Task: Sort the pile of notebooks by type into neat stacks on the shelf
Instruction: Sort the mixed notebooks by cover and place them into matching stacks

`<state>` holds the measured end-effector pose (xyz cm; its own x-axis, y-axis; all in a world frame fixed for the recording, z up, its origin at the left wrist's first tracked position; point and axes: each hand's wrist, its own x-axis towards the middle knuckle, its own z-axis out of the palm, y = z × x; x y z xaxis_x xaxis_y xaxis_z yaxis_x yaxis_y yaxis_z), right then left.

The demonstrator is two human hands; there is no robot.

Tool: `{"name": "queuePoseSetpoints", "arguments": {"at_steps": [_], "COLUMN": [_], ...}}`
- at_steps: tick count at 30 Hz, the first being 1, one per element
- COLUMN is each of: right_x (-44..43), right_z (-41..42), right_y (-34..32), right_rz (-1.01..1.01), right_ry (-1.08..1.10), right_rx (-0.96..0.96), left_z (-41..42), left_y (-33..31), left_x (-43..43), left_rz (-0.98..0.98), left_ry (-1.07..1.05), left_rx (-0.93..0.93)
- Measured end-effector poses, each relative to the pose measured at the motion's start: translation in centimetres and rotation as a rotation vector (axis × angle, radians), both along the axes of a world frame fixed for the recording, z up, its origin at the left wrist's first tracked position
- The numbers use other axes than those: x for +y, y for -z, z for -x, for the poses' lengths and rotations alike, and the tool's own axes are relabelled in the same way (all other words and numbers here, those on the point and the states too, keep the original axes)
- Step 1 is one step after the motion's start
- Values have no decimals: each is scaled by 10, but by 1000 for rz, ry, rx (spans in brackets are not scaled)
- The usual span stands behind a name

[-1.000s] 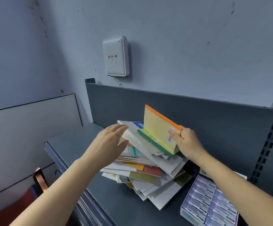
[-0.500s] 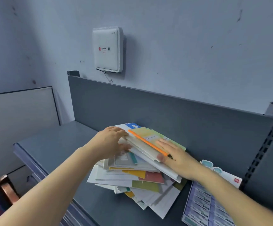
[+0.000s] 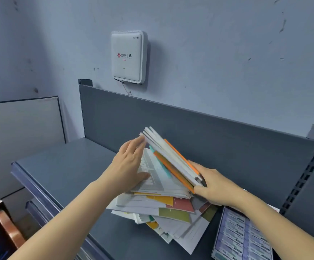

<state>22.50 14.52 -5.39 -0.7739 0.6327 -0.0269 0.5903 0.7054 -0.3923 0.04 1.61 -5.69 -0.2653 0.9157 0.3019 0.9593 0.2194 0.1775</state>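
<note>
A messy pile of notebooks (image 3: 163, 209) with white, yellow, red and olive covers lies on the grey shelf (image 3: 64, 166). My right hand (image 3: 216, 186) grips the lower end of a tilted bundle of notebooks (image 3: 171, 158) with orange and teal spines, lifted off the pile on its edge. My left hand (image 3: 129, 164) has its fingers spread, fingertips against the bundle's upper left side and thumb on the grey-and-white notebook (image 3: 152, 177) on top of the pile.
The shelf's grey back panel (image 3: 208, 136) rises behind the pile. A box of small packets (image 3: 242, 237) sits at the right. A white router (image 3: 128, 57) hangs on the wall. A brown chair back (image 3: 4, 224) shows at lower left.
The top notebooks lay flat under both hands half a second ago. Now my right hand has raised a bundle of them on edge, and my left hand steadies its side.
</note>
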Motion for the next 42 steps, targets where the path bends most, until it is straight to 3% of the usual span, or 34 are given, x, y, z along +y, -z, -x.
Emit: {"name": "queuePoseSetpoints", "arguments": {"at_steps": [8,12,16,18,21,22,28,35,38,42], "right_x": [1,-1,-3,-2,2,3,-2,-48,-82,-118], "right_z": [-5,-3,-2,-2,-4,-5,-4,10,23,44], "right_y": [8,8,8,7,4,4,-5,-63,-64,-32], "right_rz": [-59,-123,-112,-105,-75,-68,-100,-320,-455,-548], "right_ry": [89,67,49,54,72,73,36,-120,-166,-224], "right_rx": [108,125,140,148,167,175,194,224,169,-48], "left_z": [-12,-23,-28,-29,-30,-34,-54,-25,-6,17], "left_y": [4,-8,-22,-20,-18,-19,-20,-55,-56,-27], "left_x": [1,11,35,45,52,52,48,-14,-50,-84], "left_rz": [99,-46,-33,37,71,66,-133,-381,-387,-302], "left_ry": [-28,-73,-225,-271,-177,-124,-151,36,11,-161], "left_rx": [-319,-611,-663,-873,-1490,-1583,-1679,-1711,-1641,-1577]}}
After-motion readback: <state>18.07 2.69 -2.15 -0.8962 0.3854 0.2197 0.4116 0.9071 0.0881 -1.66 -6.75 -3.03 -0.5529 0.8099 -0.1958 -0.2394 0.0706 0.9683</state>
